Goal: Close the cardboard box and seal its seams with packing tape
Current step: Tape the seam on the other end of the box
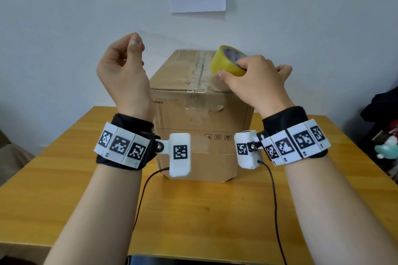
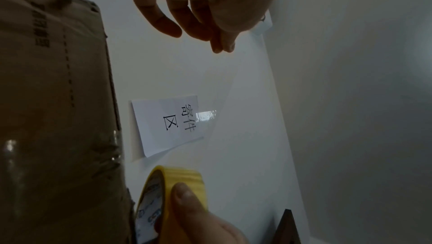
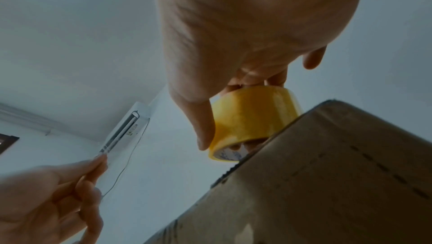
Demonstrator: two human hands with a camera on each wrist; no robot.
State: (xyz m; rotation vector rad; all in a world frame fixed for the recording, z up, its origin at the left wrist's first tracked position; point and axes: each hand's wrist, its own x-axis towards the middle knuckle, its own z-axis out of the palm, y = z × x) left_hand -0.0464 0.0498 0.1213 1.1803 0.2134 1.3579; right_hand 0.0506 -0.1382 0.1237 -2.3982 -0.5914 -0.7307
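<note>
Cardboard box (image 1: 200,118) stood closed on the worktop (image 1: 64,189); my right hand (image 1: 256,84) gripped the tape roll (image 1: 226,60) (yellow), left hand (image 1: 122,66) pinched its clear strip.

Counter (image 1: 64,178): yellow-brown wood-grain top, front edge at 6 o'clock. Bearing: one box (image 1: 200,131), brown cardboard, upright, flaps closed, standing toward 12 o'clock from the middle, its long side running from 6 to 12.

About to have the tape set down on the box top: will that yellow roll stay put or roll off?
The tape roll is a round ring, so on its edge it would likely roll along the cardboard box. Laid flat on its side it should stay. It looks light: the right hand grips it with fingertips alone.
</note>
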